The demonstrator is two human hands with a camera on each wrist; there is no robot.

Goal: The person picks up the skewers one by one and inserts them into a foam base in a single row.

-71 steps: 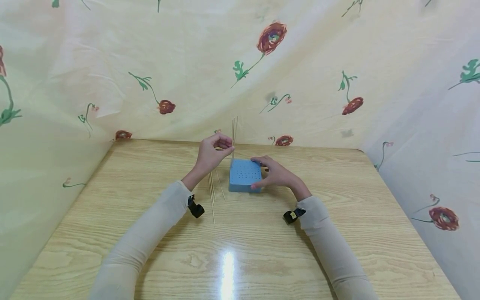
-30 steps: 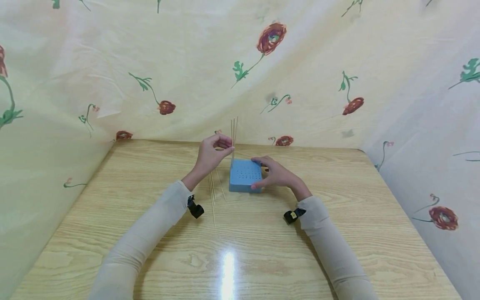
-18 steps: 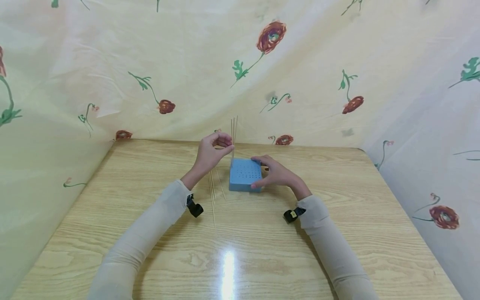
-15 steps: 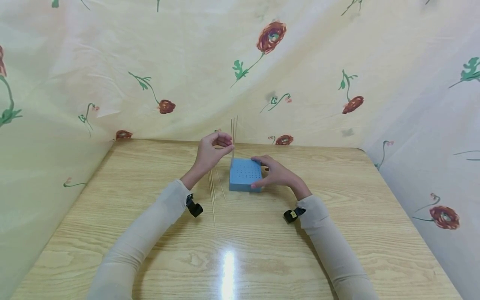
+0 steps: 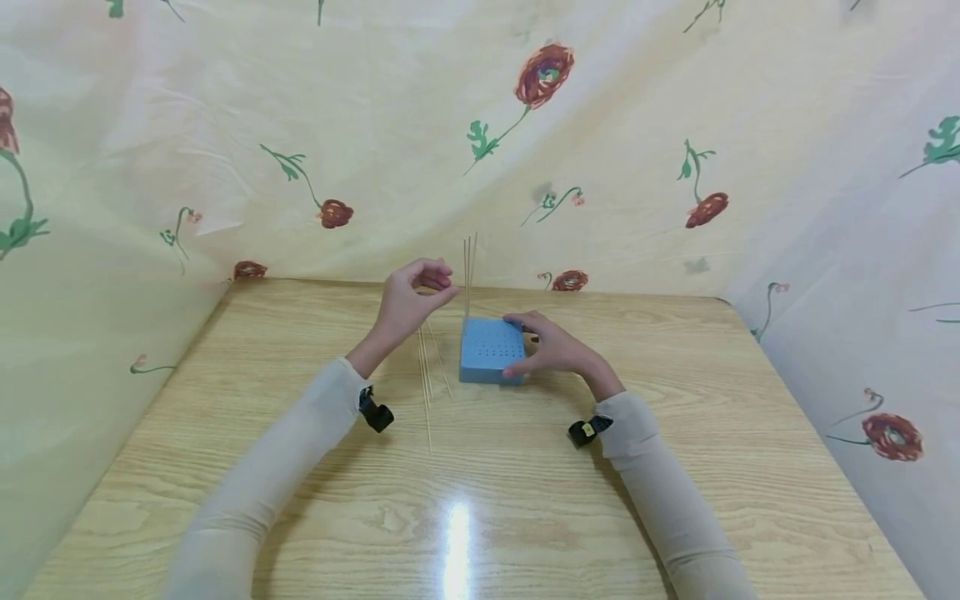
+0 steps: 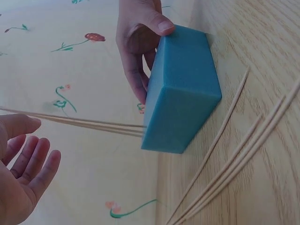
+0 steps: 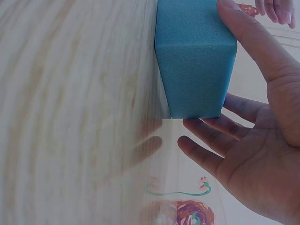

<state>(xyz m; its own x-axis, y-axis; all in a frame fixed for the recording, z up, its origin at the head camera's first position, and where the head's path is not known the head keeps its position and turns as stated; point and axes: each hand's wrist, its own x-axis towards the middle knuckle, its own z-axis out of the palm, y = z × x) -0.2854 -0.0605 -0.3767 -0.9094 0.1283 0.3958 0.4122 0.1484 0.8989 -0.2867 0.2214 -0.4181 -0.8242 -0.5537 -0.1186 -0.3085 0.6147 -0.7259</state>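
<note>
A blue foam block [image 5: 491, 348] with rows of small holes lies on the table. Three thin wooden sticks [image 5: 468, 271] stand upright at its far left corner. My right hand [image 5: 553, 346] grips the block's right side, thumb at the front edge and fingers at the back; the left wrist view shows the thumb on the block [image 6: 187, 65]. My left hand [image 5: 408, 302] is in the air just left of the upright sticks, its fingers relaxed and holding nothing. Several loose sticks [image 5: 425, 375] lie on the table left of the block, also seen as sticks [image 6: 220, 129] in the left wrist view.
The wooden table [image 5: 495, 492] reaches a pale cloth [image 5: 390, 125] with printed red flowers behind it. More of the cloth hangs at the left and right sides. A black camera is strapped to each wrist.
My left hand has let go of the upright sticks and moved a little to the left. The sticks stay standing in the block, and my right hand has not moved.
</note>
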